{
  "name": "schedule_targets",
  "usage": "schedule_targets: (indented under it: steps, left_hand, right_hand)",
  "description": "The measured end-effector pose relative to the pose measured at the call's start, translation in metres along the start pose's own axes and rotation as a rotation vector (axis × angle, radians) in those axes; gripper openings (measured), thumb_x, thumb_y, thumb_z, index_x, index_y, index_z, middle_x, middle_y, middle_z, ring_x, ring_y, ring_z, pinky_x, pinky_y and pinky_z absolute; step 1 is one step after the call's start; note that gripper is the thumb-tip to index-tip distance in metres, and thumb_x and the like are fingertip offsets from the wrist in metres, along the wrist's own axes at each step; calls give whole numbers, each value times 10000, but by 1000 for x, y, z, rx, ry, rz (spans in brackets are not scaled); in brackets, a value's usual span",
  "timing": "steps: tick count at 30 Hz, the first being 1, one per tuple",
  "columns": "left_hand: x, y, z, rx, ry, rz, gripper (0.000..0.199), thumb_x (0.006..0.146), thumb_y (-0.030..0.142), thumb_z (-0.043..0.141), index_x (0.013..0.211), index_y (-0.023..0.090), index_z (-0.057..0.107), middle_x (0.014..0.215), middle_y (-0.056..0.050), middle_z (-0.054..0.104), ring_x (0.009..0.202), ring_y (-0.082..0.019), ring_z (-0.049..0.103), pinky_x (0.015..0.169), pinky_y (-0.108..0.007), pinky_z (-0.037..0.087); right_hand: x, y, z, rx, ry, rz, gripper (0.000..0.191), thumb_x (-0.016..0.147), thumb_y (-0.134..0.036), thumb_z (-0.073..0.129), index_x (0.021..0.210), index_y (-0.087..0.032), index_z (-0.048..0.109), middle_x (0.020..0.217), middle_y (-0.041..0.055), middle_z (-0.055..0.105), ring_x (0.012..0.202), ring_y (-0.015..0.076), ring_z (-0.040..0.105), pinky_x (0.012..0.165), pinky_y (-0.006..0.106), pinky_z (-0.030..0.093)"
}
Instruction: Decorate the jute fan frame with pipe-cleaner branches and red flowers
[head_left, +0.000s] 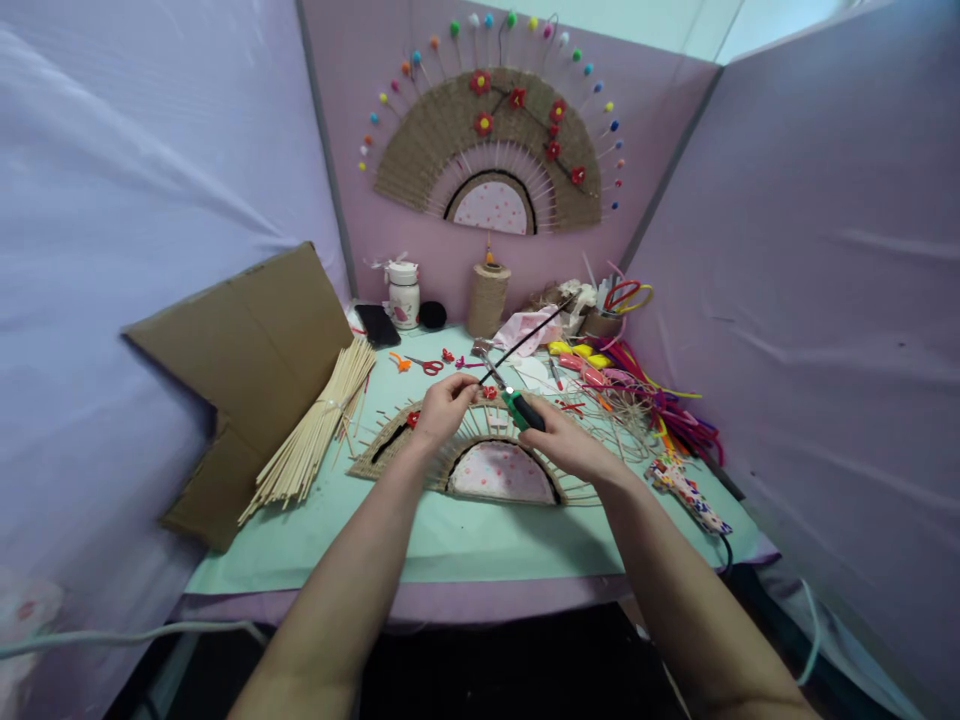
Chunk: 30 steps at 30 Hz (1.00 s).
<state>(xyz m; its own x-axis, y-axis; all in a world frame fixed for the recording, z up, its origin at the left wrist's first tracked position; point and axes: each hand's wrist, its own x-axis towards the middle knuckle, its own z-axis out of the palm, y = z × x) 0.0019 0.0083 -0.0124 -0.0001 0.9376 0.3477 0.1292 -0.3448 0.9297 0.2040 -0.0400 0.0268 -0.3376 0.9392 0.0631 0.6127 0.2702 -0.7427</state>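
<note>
Above the table, my left hand (pixel 448 405) pinches one end of a black pipe cleaner (pixel 532 333), which slants up to the right. My right hand (pixel 556 436) is closed around the green and black handles of a pair of pliers (pixel 520 408). Their metal jaws reach the pipe cleaner close to my left fingertips; whether they grip it I cannot tell. Under both hands lies a half-round woven fan (pixel 390 458) of twine and sticks. It bears a dotted fabric half-circle (pixel 501 472), a black strip and red flowers (pixel 413 420), and my hands cover part of it.
A bundle of thin sticks (pixel 311 430) and bent cardboard (pixel 255 370) stand left. Red scissors (pixel 429 366), a twine spool (pixel 488 300) and a white bottle (pixel 404 295) are behind. Pipe cleaners (pixel 675 405) and a patterned glue gun (pixel 690 495) lie right. A finished fan (pixel 427 130) hangs on the back panel.
</note>
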Motion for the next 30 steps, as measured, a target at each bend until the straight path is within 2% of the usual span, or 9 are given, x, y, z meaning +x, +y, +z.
schedule_targets:
  steps: [5,13,17,19,21,24,27,30]
  left_hand:
    - [2,-5,-6,175,-15,75,170,809,271,541,853,179,677,747,-2,672,722,-150,602,705,-261,453]
    - [2,-5,-6,247,6,87,163,816,261,534,813,189,680,766,-2,693,764,-159,611,732,-261,452]
    - [3,-7,-5,226,33,44,140,794,245,545,785,189,674,694,12,666,682,-144,594,673,-256,436]
    - [5,-9,-6,151,74,-12,125,778,261,561,762,187,660,653,16,643,644,-137,578,640,-253,429]
    - [8,-12,-7,19,143,-95,118,752,291,599,748,182,645,639,17,627,627,-128,566,618,-245,425]
    - [13,-11,-12,-231,225,-263,192,677,340,700,737,175,622,623,27,594,572,-100,529,567,-230,415]
    - [14,-6,-16,-416,233,-386,280,619,358,764,763,170,614,627,39,572,515,-67,487,507,-206,389]
    - [13,-4,-17,-439,250,-384,261,631,315,758,787,162,614,625,42,567,502,-58,475,490,-194,378]
  right_hand:
    - [3,3,1,-13,-9,15,377,709,-208,526,1082,-218,583,985,27,642,908,219,552,811,325,430]
    - [4,-4,3,-44,41,92,245,701,-232,486,944,-212,502,827,-6,546,772,179,492,686,294,384]
    - [12,-7,-6,-179,91,103,176,710,-260,480,877,-221,442,780,-8,502,733,180,470,647,292,365]
    - [22,-2,-14,-276,163,75,188,727,-269,484,904,-215,449,822,20,524,750,196,482,663,307,383]
    - [39,8,-24,-412,269,77,239,738,-252,490,969,-190,483,929,86,565,835,236,518,728,341,412]
    - [74,29,-40,-646,380,177,443,760,-240,515,1185,-119,489,1147,212,562,1055,341,528,874,425,411]
    - [110,51,-47,-762,331,284,684,786,-276,555,1406,-80,342,1351,282,466,1208,411,472,957,506,381]
    - [135,69,-43,-815,221,340,774,818,-392,602,1448,-62,296,1425,306,400,1297,433,404,1007,533,343]
